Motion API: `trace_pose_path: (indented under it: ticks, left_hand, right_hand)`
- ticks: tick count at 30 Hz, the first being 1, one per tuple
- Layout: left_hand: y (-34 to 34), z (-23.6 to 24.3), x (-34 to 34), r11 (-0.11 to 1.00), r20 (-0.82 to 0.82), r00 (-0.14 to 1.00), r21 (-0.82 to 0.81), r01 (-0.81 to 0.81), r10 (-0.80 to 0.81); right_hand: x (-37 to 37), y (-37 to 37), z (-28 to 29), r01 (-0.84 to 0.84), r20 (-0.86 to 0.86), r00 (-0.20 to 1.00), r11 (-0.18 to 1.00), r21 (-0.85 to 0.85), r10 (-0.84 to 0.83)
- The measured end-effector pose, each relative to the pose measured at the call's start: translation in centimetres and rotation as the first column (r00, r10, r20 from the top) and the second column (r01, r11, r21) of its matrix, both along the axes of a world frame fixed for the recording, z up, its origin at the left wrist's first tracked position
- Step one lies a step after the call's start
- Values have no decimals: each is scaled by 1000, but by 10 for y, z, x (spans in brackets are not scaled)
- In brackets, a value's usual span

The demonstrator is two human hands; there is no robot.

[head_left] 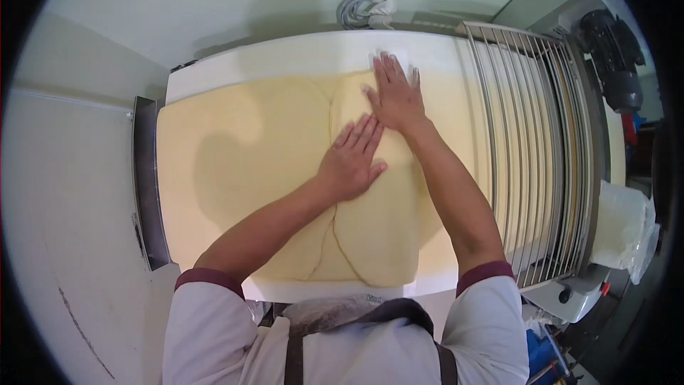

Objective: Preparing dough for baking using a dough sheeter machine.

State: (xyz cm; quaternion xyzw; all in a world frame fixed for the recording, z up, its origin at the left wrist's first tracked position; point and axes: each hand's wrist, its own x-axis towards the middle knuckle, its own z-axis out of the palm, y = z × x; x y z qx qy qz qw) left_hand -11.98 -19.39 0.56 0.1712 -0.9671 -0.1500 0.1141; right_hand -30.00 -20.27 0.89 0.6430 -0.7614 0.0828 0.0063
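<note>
A wide sheet of pale yellow dough [249, 121] lies across a white belt [235, 60]. Part of it is folded over on the right, forming a thicker flap [377, 228] whose edge runs down the middle as an uneven seam, splayed toward me. My left hand [350, 158] rests flat by this seam, fingers extended and thumb apart. Farther off and slightly right, my right hand [397, 98] lies flat near the flap's far edge with its fingers stretched out. The hands are very close at the left fingertips, and neither grips anything.
A barred metal guard [524, 157] covers the belt's right end, with dough visible beneath. Beyond it are a dark motor [614, 60] and a clear plastic bag [623, 232]. A metal tray [147, 185] edges the left end. Coiled grey cable [354, 11] hangs at the back wall.
</note>
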Motion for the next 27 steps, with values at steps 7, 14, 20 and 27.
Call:
trace_pose_path:
  ticks: [7, 14, 20, 27]
  left_hand:
    - [-2, -6, 7, 998, -13, 998, -24, 58, -59]
    - [28, 5, 64, 997, 108, 991, 5, -79, 78]
    - [34, -5, 72, 995, -24, 995, 6, -100, 101]
    - [126, 22, 146, 145, 142, 950, 971, -188, 277]
  right_hand:
    - [-6, 50, -15, 65, 73, 995, 997, -39, -62]
    - [86, 196, 2, 25, 94, 995, 998, 49, -30]
    - [99, 218, 15, -47, 102, 994, 999, 4, 46]
    - [130, 322, 26, -299, 185, 943, 948, 105, 277]
